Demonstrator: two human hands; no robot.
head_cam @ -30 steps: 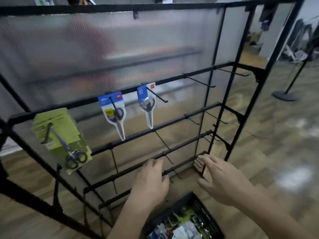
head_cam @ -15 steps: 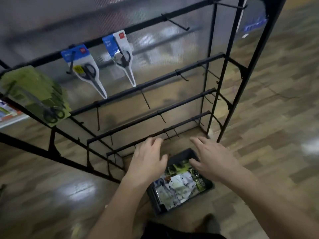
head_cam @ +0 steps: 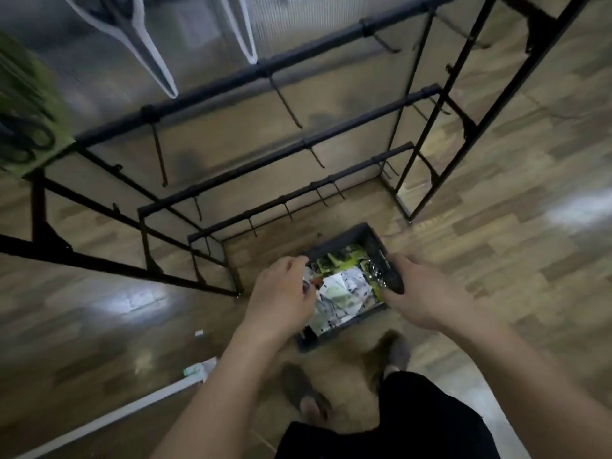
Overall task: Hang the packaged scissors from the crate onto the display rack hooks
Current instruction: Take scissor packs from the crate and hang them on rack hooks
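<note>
Left hand [head_cam: 281, 293] is over the near-left corner of the crate [head_cam: 344, 237], fingers curled. Motion blur, so can't tell if it has a pack. Right hand [head_cam: 422, 293] grips the crate's right wall, thumb and fingers wrapped round it. Packaged scissors [head_cam: 341, 293] sit piled in the crate, between the hands. Display rack [head_cam: 231, 81] is beyond both hands. Three packs hang well above the left hand.
</note>
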